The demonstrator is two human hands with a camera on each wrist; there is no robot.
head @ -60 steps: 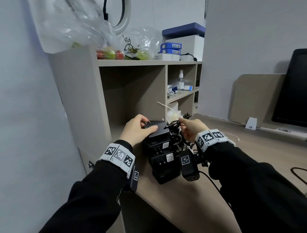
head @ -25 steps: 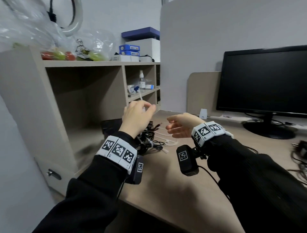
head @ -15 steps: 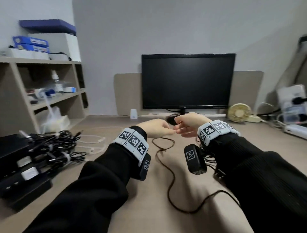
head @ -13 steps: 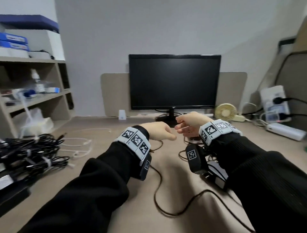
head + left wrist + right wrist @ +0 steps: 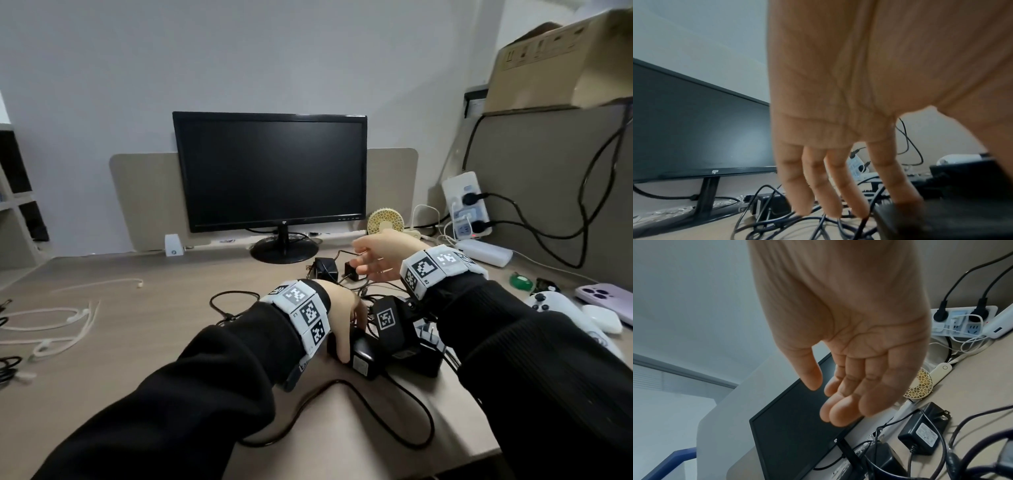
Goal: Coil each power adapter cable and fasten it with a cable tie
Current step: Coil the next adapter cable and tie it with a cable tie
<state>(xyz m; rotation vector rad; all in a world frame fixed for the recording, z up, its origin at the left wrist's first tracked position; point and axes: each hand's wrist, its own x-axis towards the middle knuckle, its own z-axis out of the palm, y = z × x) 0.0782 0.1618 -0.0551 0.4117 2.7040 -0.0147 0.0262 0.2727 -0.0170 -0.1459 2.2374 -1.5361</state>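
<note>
The nearest power adapter (image 5: 363, 356), a black brick, lay flat on the desk (image 5: 144, 346) close to its front edge, its long axis running from near-right to far-left, with the labelled end face turned toward the person. Its cable (image 5: 404, 428) left the near end and swept in one loose, uncoiled loop along the front of the desk, no tie on it. The left hand (image 5: 342, 318) came down on this adapter from above, thumb against its near-left side and fingers (image 5: 898, 181) extended, the forefinger touching the top at the far end; whether it truly gripped the brick could not be told. A second black adapter (image 5: 421, 356) lay just beside the first on the right, partly hidden by the right wrist's camera. Farther back, near the monitor's foot, stood two smaller plug adapters (image 5: 327, 269), the one in the right wrist view (image 5: 925, 431) lying label-up with its prongs pointing away toward the desk's back. The right hand (image 5: 383, 255) hovered over them, palm down, fingers relaxed and holding nothing. Thin black leads (image 5: 789, 222) tangled between all the bricks. Loose white cable ties (image 5: 51, 325) lay well apart at the left of the desk. Behind stood a dark monitor (image 5: 270, 171), a small cream fan (image 5: 385, 222), and a white power strip (image 5: 467, 205) holding two black plugs and a white charger; a cardboard box (image 5: 555, 61) sat on the partition, contents unseen. At the right lay a white game controller (image 5: 555, 308) and a lilac phone (image 5: 606, 298).
</note>
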